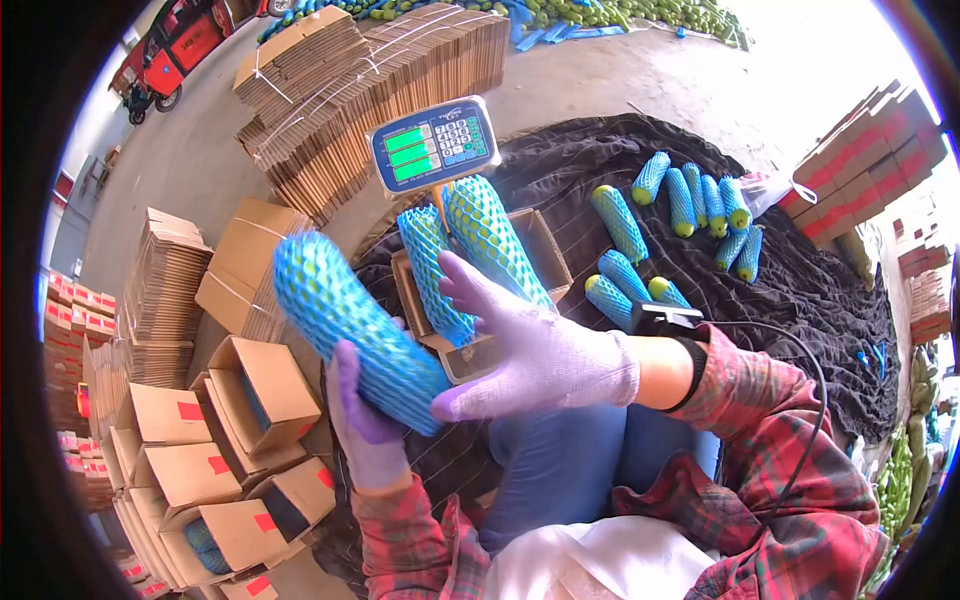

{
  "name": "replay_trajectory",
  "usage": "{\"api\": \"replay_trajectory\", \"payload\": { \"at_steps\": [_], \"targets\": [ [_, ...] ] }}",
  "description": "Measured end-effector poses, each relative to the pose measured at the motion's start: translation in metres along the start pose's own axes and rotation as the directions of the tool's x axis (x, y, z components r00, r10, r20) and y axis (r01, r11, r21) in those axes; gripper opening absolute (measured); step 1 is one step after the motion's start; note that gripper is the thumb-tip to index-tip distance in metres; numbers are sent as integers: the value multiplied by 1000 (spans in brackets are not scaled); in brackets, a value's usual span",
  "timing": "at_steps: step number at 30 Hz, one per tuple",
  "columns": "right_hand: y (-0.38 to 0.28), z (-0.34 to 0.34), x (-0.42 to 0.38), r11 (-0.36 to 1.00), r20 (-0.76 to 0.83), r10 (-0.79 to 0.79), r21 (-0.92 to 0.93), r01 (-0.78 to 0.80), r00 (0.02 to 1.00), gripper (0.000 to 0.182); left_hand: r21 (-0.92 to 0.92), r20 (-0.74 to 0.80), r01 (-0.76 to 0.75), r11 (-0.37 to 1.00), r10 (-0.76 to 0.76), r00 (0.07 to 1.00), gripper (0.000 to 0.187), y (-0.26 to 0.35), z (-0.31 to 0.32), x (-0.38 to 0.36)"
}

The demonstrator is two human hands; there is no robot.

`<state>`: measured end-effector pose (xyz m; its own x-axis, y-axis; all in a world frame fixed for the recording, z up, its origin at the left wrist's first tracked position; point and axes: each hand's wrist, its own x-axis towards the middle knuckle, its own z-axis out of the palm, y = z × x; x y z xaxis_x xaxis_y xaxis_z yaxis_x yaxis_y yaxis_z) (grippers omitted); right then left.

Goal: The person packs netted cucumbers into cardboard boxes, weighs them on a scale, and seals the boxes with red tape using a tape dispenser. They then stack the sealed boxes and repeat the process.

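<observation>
A long green vegetable in blue foam netting (355,330) lies tilted across my gloved left hand (367,420), whose thumb and fingers are around its lower part. My gloved right hand (520,350) is just right of its lower end, fingers spread and holding nothing. Behind my right hand, two more netted vegetables (490,235) rest in an open cardboard box (545,250) at the scale. The scale's display (435,145), with green lit screens, stands above that box. The box's near side is partly hidden by my right hand.
Several netted vegetables (622,225) lie on the black cloth (800,300) at the right. Open cartons (180,415) stand at the lower left, flattened cardboard stacks (370,85) behind. Closed boxes (870,160) are piled far right. A black cable (822,400) runs along my right sleeve.
</observation>
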<state>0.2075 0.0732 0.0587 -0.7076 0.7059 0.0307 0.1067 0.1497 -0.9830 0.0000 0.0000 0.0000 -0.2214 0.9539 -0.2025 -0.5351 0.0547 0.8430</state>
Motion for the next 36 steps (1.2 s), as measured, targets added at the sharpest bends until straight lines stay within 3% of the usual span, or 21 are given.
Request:
{"api": "replay_trajectory", "payload": {
  "at_steps": [3,4,5,6,7,8,9,11,13,14,15,17,18,21,24,27,29,31,33,35,36],
  "targets": [
    [-34,-13,-7,967,-37,8,257,2,999,102,179,236,-260,949,215,948,83,5,72,-23],
    [-37,-24,-12,938,-66,15,348,9,998,94,139,300,-377,916,324,897,82,9,98,-24],
    [-38,-35,-18,896,-95,18,442,26,995,87,158,303,-376,913,318,899,84,3,90,-9],
    [-27,-47,-23,921,-147,50,388,11,988,79,284,230,-406,869,350,908,83,8,90,-3],
    [-40,-64,-35,892,-185,190,444,-90,964,71,393,167,-431,812,398,902,82,10,93,8],
    [-23,-83,-46,874,-211,203,479,-80,956,79,433,30,-315,844,336,942,79,10,93,27],
    [-2,-99,-56,879,-328,201,476,-23,923,74,434,-2,-263,861,293,956,79,3,86,40],
    [17,-129,-76,836,-407,222,547,41,886,58,430,-61,-151,890,195,979,80,-21,66,67],
    [43,-151,-90,783,-444,276,619,69,852,42,459,38,-174,871,177,983,53,-52,39,103],
    [54,-160,-98,772,-436,320,635,35,841,42,458,80,-112,882,84,993,42,-60,33,114],
    [62,-166,-105,761,-439,365,648,8,821,42,372,53,-23,928,4,999,45,-69,36,120],
    [76,-169,-113,821,-508,384,570,-33,771,51,491,59,-39,870,11,998,60,-79,38,130],
    [88,-172,-117,812,-496,422,579,-73,759,55,501,29,59,863,-84,996,67,-83,26,140],
    [117,-170,-124,811,-547,356,584,40,758,54,417,-52,215,883,-213,976,68,-86,14,142],
    [154,-165,-129,733,-528,481,680,11,700,50,20,93,395,918,-395,914,58,-89,-26,155],
    [179,-174,-147,613,-486,539,786,75,688,46,15,-84,157,987,-155,984,61,-60,-47,151],
    [181,-182,-170,635,-498,525,769,72,690,48,-133,255,146,980,-108,961,62,-21,-52,145],
    [192,-188,-193,693,-565,486,714,99,667,52,-226,279,11,974,54,959,67,7,5,115],
    [214,-195,-219,696,-612,492,703,142,619,53,-268,414,67,961,52,909,68,21,64,87],
    [223,-200,-238,682,-662,502,699,216,557,53,-138,515,143,980,-52,856,69,18,118,64],
    [214,-199,-250,658,-645,510,719,225,569,51,-132,329,48,990,-2,944,69,1,158,44]
  ]
}}
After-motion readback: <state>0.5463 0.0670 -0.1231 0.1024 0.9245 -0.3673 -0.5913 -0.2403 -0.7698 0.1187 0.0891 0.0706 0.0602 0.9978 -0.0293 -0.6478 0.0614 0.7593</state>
